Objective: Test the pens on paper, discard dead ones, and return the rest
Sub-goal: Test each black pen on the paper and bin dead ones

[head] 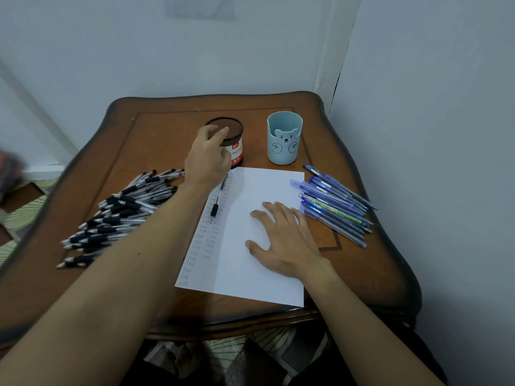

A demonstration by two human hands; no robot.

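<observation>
Right hand (284,240) lies fingers-apart on paper (250,277); left hand (207,160) curls at mesh cup (238,130) rim, grip unclear.

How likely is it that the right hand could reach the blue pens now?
Probably yes: the right hand lies flat on the paper, right beside the pile of blue pens, with nothing standing between them.
</observation>
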